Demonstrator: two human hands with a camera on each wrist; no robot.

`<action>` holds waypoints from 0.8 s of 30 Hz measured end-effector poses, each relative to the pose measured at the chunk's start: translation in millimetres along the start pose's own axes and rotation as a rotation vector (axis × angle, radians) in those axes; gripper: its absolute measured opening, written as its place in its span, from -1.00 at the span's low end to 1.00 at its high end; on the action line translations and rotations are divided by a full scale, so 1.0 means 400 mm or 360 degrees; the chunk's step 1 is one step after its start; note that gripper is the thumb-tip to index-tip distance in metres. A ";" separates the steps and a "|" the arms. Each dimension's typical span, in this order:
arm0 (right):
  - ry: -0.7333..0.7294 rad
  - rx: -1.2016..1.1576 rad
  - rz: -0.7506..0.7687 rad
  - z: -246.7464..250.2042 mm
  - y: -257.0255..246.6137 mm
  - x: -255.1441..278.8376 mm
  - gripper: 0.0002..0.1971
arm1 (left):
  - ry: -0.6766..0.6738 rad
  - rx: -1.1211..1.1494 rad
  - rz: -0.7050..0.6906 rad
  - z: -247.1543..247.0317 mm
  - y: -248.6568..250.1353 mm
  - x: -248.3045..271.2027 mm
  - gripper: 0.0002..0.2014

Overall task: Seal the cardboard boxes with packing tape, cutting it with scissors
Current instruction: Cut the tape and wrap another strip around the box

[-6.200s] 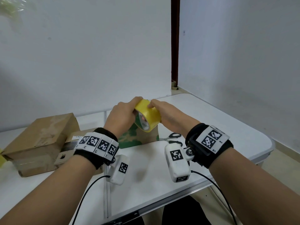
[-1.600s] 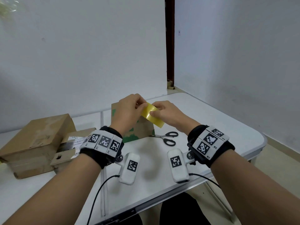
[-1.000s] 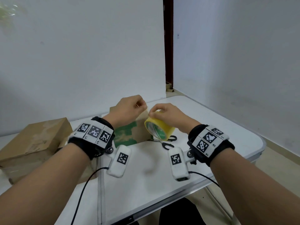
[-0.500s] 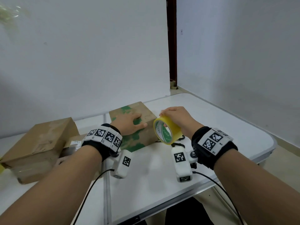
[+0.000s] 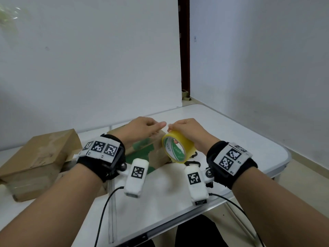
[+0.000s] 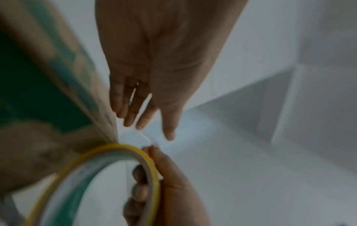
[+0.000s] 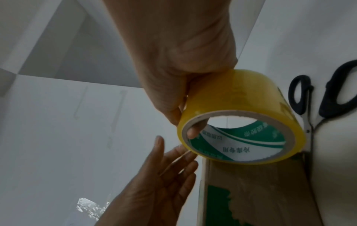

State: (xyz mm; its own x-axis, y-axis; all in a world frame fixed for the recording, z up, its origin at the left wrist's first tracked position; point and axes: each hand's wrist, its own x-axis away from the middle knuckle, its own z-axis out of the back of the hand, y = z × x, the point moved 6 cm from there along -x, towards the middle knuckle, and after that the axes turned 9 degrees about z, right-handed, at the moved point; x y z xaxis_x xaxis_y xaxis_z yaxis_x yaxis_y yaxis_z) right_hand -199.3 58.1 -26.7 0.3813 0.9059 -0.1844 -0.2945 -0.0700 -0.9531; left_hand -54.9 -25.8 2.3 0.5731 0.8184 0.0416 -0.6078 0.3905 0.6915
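Observation:
My right hand (image 5: 172, 134) grips a yellow packing tape roll (image 5: 178, 148), thumb on the outer face and fingers inside the core, holding it just above the near right corner of a cardboard box with green print (image 5: 142, 152). In the right wrist view the roll (image 7: 237, 122) hangs over that box (image 7: 251, 191). My left hand (image 5: 159, 125) hovers above the box with its fingers straight, the tips close to the roll's top edge and holding nothing. Black-handled scissors (image 5: 193, 163) lie on the table behind the roll, partly hidden; the right wrist view shows the scissors (image 7: 307, 97) beside the box.
Two more plain cardboard boxes (image 5: 38, 157) are stacked at the left of the white table (image 5: 231, 134). Walls stand close behind and to the right. A crumpled scrap of clear tape (image 7: 90, 209) is in the right wrist view.
My left hand has lifted off the top of the green-printed box and moved right toward the roll. The right hand has raised the roll slightly, still gripping it.

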 end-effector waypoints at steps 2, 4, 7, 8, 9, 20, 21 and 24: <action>0.0003 0.0025 0.0000 0.003 -0.012 -0.002 -0.80 | -0.0116 0.0166 0.0044 -0.016 0.002 -0.005 -0.69; -0.0001 0.0026 0.0004 0.005 -0.024 0.001 -0.79 | -0.0140 0.0384 0.0057 -0.018 0.007 -0.006 -0.82; -0.0030 0.0081 0.0034 0.010 -0.036 0.003 -0.80 | -0.0138 0.0505 0.0050 -0.017 0.012 -0.009 -0.89; -0.0046 0.0115 0.0026 0.011 -0.035 0.002 -0.79 | -0.0115 0.0501 0.0049 -0.016 0.012 -0.010 -0.88; -0.0057 0.0143 0.0013 0.011 -0.035 0.001 -0.76 | -0.0083 0.0476 0.0043 -0.015 0.012 -0.012 -0.86; -0.0296 -0.0178 -0.0161 0.006 -0.046 -0.003 -0.50 | 0.0234 0.0243 -0.0042 0.048 0.008 -0.038 -0.70; -0.0338 -0.0241 -0.0147 0.003 -0.050 0.003 -0.55 | 0.0298 0.0195 -0.0040 0.054 0.005 -0.039 -0.69; -0.0433 -0.0138 -0.0056 -0.002 -0.068 0.017 -0.65 | 0.0474 0.0045 -0.0045 0.077 -0.001 -0.039 -0.69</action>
State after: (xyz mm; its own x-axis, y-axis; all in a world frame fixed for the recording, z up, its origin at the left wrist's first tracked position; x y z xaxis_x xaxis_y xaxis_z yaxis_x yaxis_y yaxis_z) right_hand -188.0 65.7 -2.0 0.1375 0.9864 -0.0905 -0.2048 -0.0611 -0.9769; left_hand -46.8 -51.8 23.4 0.4005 0.8967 -0.1884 -0.5760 0.4063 0.7093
